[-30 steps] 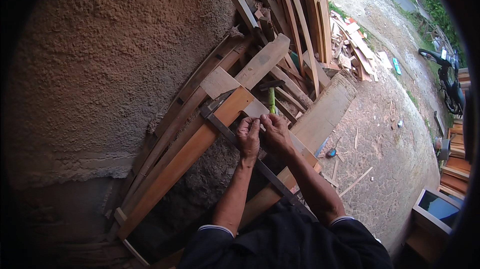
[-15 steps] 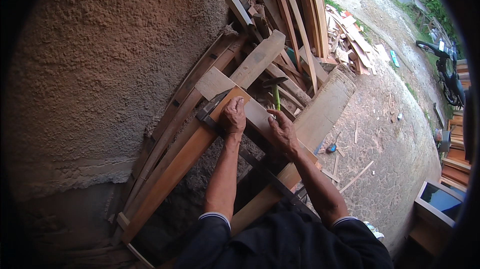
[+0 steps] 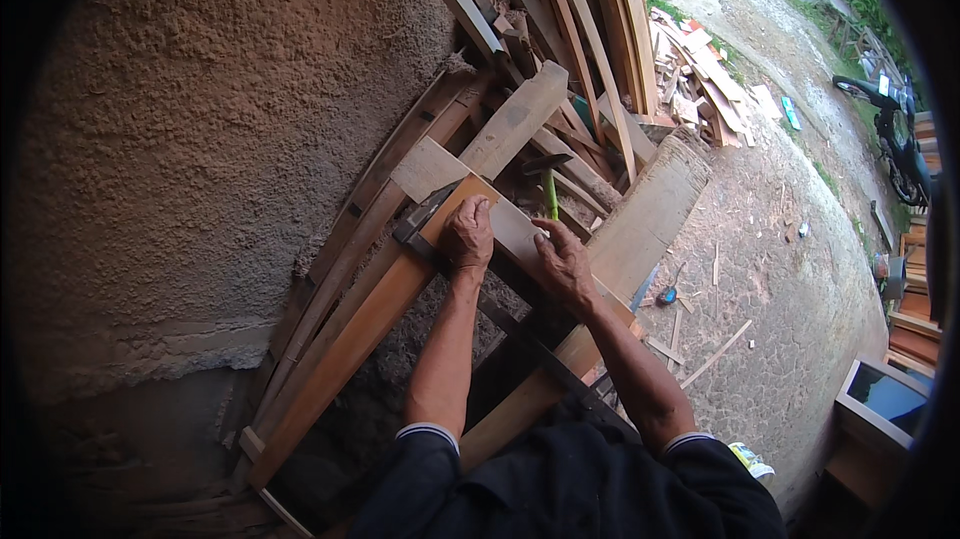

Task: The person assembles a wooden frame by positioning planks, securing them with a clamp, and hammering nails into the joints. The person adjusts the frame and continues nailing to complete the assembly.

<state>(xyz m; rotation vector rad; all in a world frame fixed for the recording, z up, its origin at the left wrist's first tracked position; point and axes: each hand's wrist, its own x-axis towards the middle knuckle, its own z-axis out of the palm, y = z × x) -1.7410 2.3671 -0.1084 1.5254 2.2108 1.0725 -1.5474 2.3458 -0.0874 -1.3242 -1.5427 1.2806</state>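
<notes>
My left hand (image 3: pixel 467 232) is closed and rests on the reddish end of a wooden frame (image 3: pixel 340 364). What its fingers pinch, if anything, is hidden. To its right, my right hand (image 3: pixel 565 261) is curled over the pale crosspiece (image 3: pixel 519 231) of the frame. From its fingers rises the green handle of a hammer (image 3: pixel 551 196), its dark head pointing away from me. Beside my left hand sits the dark jaw of a bar clamp (image 3: pixel 412 231). Its long bar runs under my arms to the lower right.
A rough brown wall (image 3: pixel 240 139) stands on the left. Long planks (image 3: pixel 600 39) lean at the back, near a heap of offcuts (image 3: pixel 705 84). A thick timber (image 3: pixel 650 214) lies right of my hands; a blue tape measure (image 3: pixel 668 296) is on the ground. A motorcycle (image 3: pixel 893 144) stands far right.
Both hands stay in place on the frame. The hammer head has shifted very slightly left, and the view has moved a little.
</notes>
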